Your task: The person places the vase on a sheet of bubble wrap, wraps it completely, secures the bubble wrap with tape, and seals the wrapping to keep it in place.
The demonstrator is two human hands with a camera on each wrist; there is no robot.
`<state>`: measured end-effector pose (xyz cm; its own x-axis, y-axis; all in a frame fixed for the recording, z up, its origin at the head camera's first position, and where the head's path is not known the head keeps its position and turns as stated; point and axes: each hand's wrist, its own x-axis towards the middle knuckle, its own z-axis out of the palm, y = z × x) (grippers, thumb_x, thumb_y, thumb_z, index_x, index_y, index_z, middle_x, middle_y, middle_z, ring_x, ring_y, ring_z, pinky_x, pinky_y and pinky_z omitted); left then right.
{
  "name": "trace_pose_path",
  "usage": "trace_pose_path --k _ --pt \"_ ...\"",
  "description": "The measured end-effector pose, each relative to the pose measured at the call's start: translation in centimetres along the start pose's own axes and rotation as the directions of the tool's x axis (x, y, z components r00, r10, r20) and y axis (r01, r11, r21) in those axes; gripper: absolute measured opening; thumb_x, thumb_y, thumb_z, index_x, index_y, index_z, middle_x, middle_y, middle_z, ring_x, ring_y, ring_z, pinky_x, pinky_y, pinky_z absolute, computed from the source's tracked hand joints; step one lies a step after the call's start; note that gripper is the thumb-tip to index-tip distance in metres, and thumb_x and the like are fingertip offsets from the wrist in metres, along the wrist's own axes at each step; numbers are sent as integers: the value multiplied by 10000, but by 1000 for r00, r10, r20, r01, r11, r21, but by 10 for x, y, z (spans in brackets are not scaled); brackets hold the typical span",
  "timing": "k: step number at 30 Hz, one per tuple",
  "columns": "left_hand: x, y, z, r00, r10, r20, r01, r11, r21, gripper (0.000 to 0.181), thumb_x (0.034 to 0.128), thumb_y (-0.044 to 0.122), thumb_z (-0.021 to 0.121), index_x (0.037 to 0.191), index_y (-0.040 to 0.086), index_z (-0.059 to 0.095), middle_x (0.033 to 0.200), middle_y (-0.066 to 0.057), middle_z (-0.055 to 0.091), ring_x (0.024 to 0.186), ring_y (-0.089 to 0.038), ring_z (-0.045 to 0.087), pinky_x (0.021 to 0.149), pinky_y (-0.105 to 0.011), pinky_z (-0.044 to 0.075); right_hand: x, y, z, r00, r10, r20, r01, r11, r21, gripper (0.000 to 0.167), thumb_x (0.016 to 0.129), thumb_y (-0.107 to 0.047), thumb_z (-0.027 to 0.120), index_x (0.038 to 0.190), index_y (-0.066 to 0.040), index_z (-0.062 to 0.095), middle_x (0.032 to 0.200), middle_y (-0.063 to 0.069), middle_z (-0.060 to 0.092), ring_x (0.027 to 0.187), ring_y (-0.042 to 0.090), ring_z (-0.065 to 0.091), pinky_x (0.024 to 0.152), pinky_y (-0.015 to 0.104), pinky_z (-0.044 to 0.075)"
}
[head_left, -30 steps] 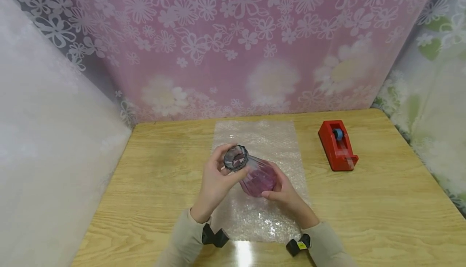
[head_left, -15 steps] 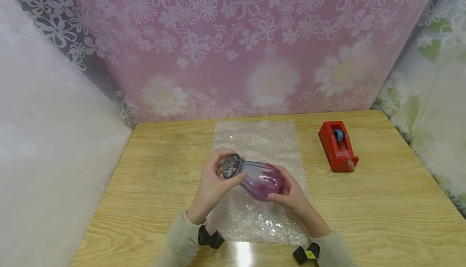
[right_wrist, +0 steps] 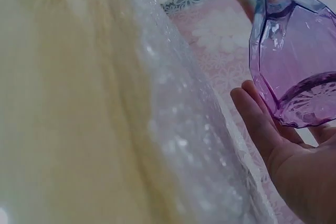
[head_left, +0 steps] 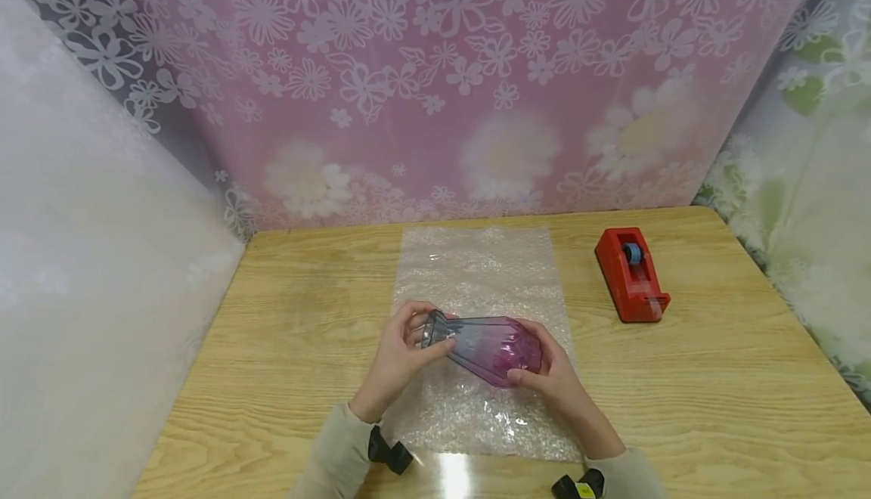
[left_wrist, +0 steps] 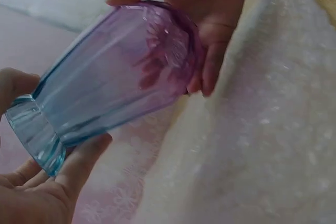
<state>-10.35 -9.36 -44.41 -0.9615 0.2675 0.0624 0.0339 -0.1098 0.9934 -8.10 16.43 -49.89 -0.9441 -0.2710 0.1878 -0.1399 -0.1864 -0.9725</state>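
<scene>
A faceted glass vase (head_left: 480, 344), blue-grey at the neck and purple at the base, lies sideways in both hands over a sheet of bubble wrap (head_left: 486, 272). The left hand (head_left: 398, 351) grips its neck, thumb on the near side. At the right, the base rests in the right hand (head_left: 559, 378), whose fingers curl round it. In the left wrist view the vase (left_wrist: 115, 72) slants between the left hand (left_wrist: 47, 192) and the right hand (left_wrist: 194, 9). The right wrist view has the vase (right_wrist: 299, 51) above the right hand's palm (right_wrist: 294, 166).
A red tape dispenser (head_left: 629, 280) with a blue-cored roll stands at the right on the wooden table (head_left: 292, 317). Pink floral cloth (head_left: 435, 106) hangs behind the table, with pale cloth at both sides.
The vase has turned from its mouth facing the camera to lying nearly level, mouth to the left. Both hands have come down slightly toward the near edge, the right one also moving rightward.
</scene>
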Motion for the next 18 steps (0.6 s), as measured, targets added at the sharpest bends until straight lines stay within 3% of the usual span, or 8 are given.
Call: trace_pose_path --k 6,10,14,18 --pt "0 -23 -4 1000 -19 16 19 999 -29 467 803 -33 762 1183 -72 493 1067 -118 674 896 -169 686 772 -288 573 -5 4 -2 1000 19 -16 -18 1000 7 593 824 60 688 1345 49 406 1277 68 501 1151 134 537 943 256 500" --pt "-1 -33 -7 999 -26 37 29 997 -68 467 819 8 766 1187 -56 485 1071 -100 678 910 -176 687 770 -287 572 -6 7 -1 999 38 -19 -38 999 11 589 807 58 709 1318 40 415 1271 89 492 1140 154 546 930 277 512" --pt "-3 -43 -9 996 -72 50 78 988 -136 460 827 46 778 1179 5 484 1109 -111 669 930 -192 683 750 -295 570 -6 9 0 998 54 -34 -55 998 -29 626 780 55 746 1312 48 416 1275 108 479 1138 149 541 938 255 500" --pt "-4 -55 -10 996 -82 42 89 980 -181 469 824 29 774 1186 -12 479 1103 -105 669 940 -193 681 743 -285 566 -7 11 0 997 52 -50 -56 994 -97 667 760 52 777 1326 48 425 1285 117 473 1138 126 519 937 217 484"
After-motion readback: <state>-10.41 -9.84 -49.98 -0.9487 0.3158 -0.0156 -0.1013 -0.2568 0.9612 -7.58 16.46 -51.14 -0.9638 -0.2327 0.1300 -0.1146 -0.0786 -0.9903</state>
